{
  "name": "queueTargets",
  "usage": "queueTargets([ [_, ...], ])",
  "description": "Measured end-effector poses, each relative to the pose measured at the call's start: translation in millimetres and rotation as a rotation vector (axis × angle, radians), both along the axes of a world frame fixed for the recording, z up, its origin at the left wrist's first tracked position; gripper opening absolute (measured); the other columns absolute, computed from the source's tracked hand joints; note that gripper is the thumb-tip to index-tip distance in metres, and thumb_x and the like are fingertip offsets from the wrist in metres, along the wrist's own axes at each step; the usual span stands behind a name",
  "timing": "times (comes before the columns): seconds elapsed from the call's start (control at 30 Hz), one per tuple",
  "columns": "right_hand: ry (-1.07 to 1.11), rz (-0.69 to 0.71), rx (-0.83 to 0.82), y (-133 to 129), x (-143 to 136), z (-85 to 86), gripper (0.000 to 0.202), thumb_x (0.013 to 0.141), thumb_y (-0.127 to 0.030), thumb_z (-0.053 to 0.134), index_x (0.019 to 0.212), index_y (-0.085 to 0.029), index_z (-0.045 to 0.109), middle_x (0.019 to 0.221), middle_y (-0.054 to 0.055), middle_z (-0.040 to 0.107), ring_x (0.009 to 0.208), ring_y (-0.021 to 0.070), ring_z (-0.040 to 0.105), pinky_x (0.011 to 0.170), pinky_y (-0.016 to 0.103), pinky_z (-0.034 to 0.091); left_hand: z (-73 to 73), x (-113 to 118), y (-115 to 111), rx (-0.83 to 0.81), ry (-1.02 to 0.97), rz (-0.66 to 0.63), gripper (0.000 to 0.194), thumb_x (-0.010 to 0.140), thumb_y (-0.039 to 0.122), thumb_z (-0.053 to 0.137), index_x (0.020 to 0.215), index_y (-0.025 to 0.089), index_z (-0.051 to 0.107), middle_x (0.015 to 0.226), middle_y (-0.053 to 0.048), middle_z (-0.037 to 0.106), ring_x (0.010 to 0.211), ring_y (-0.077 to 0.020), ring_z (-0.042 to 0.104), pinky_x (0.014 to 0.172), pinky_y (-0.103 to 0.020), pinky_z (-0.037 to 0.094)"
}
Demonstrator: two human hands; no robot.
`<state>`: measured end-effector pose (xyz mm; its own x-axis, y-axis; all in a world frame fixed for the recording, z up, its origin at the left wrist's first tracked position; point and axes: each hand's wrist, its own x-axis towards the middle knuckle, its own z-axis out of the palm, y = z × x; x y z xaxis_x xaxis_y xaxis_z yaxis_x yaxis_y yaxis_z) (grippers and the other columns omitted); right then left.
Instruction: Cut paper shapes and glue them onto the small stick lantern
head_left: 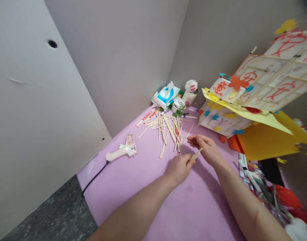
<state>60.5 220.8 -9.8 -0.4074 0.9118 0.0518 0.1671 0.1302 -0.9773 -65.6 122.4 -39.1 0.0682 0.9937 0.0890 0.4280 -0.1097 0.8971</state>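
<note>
My left hand (pixel 179 168) is closed, thumb and fingers pinching a short pale wooden stick piece (pixel 197 154) that points up and to the right. Just beyond its tip, my right hand (pixel 206 148) hovers with loosely bent fingers and nothing visible in them. A scattered heap of wooden chopsticks (pixel 170 129) lies on the purple tabletop beyond both hands. Some sticks have red printed wrappers (pixel 145 118). To the left, a pale pink glue gun (pixel 123 149) rests on its side, its black cord running off the table edge.
Against the wall stand a tissue pack (pixel 166 95), a tape roll (pixel 178 104) and a white bottle (pixel 189 93). A decorated paper-and-stick model house (pixel 253 83) rises at the right. Markers (pixel 246 170), scissors (pixel 277 204) and red material (pixel 287 197) crowd the right side. Walls bound the back.
</note>
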Motion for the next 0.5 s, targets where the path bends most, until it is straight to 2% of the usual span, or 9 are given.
queueTargets([
  [0.13, 0.037, -0.038, -0.012, -8.7, -8.8, 15.9, 0.041, 0.083, -0.059, 0.052, 0.086, -0.022, 0.070, 0.081, 0.007, 0.066, 0.071, 0.0165, 0.059, 0.065, 0.030, 0.047, -0.4, 0.9, 1.0, -0.010, -0.026, -0.023, 0.026, 0.089, 0.030, 0.044, 0.093, 0.018, 0.067, 0.086, -0.003, 0.071, 0.079, -0.0163, 0.062, 0.071, -0.025, 0.046],
  [0.23, 0.106, -0.040, -0.025, -6.7, -20.7, 18.3, 0.042, 0.081, -0.060, 0.053, 0.086, -0.021, 0.069, 0.082, 0.007, 0.066, 0.070, 0.0152, 0.059, 0.065, 0.029, 0.046, 2.1, 1.2, 0.1, -0.022, -0.049, -0.028, 0.026, 0.089, 0.029, 0.045, 0.096, 0.018, 0.067, 0.089, -0.004, 0.071, 0.082, -0.0168, 0.063, 0.074, -0.026, 0.047],
  [0.37, 0.236, -0.168, -0.093, -2.3, -28.1, -0.3, 0.042, 0.076, -0.061, 0.058, 0.082, -0.019, 0.066, 0.075, 0.004, 0.065, 0.063, 0.0128, 0.057, 0.061, 0.027, 0.046, 6.3, 0.6, -3.9, 0.141, -0.143, -0.072, 0.025, 0.090, 0.027, 0.045, 0.099, 0.018, 0.066, 0.095, -0.003, 0.071, 0.088, -0.0155, 0.064, 0.081, -0.025, 0.046],
  [0.5, 0.181, -0.238, -0.053, -0.2, -22.6, -23.0, 0.045, 0.076, -0.061, 0.057, 0.084, -0.018, 0.066, 0.074, 0.004, 0.065, 0.061, 0.0124, 0.056, 0.060, 0.026, 0.045, 6.6, -0.5, -7.2, 0.240, -0.184, -0.112, 0.025, 0.092, 0.028, 0.044, 0.101, 0.018, 0.066, 0.097, -0.004, 0.071, 0.090, -0.0155, 0.064, 0.082, -0.026, 0.047],
])
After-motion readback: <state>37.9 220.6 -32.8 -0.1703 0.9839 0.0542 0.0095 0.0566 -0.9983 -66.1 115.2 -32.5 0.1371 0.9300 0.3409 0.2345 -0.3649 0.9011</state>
